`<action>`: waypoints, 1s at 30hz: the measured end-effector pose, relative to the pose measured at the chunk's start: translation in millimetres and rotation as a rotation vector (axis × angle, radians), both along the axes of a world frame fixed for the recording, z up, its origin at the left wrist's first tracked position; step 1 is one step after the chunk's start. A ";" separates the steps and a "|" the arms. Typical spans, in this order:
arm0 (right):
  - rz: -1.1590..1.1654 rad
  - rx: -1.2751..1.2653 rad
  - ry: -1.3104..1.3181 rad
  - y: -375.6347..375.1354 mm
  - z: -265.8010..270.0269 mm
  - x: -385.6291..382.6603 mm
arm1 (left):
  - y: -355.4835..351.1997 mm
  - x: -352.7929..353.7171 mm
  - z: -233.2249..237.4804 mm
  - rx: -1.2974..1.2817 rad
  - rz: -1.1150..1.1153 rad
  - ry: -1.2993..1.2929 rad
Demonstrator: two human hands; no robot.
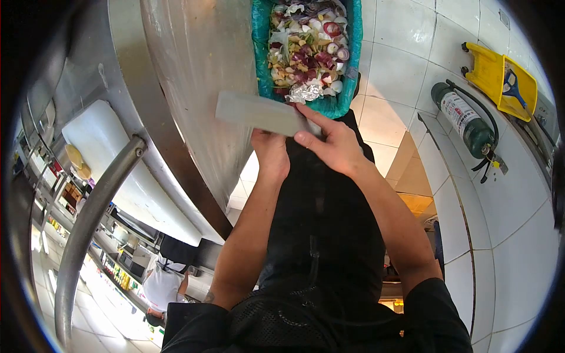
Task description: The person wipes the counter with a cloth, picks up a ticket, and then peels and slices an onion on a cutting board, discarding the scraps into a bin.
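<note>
Both hands hold a pale grey, flat-sided rectangular thing [254, 113], perhaps a plastic container; its exact kind does not show. It is tilted slightly, its right end lower. My left hand [272, 154] grips it from below, with fingertips hidden behind it. My right hand [334, 144] closes on its right end, thumb on the near side and index finger along the far edge. Just beyond the hands stands a bin [355, 53] lined with a teal bag. Food scraps [309, 53], including onion skins and pieces, fill it. Crumpled foil [306, 92] lies at its near end.
At left are a plastic-draped surface [200, 76], a metal rail [97, 223] and a white board [129, 170]. A fire extinguisher [465, 120] and yellow bucket [500, 76] are at right. A person in white [162, 288] is at lower left.
</note>
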State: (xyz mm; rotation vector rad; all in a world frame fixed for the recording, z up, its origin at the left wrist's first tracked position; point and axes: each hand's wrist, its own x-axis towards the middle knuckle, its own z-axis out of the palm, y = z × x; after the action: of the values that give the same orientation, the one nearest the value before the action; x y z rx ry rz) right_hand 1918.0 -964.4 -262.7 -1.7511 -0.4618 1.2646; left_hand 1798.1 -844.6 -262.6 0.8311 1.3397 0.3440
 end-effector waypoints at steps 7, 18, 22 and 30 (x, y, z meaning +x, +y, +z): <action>-0.463 -0.011 0.818 5.9 -20.8 22.8 | 7.9 -6.6 -2.0 -0.073 0.004 0.022; 0.224 -0.193 0.011 4.2 28.1 18.6 | 1.1 1.4 8.7 -0.049 0.032 0.048; 0.215 -0.171 -0.089 4.7 24.9 13.9 | 0.7 -0.3 5.7 -0.025 -0.034 0.010; 0.243 -0.177 -0.068 4.8 27.1 16.0 | -1.3 -0.9 3.4 -0.084 -0.036 0.018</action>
State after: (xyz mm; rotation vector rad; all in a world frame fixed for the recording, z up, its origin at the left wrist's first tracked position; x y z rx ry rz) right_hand 1934.1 -959.6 -235.6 -1.9351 -0.6342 1.4563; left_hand 1797.2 -845.9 -259.3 0.7884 1.3451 0.2511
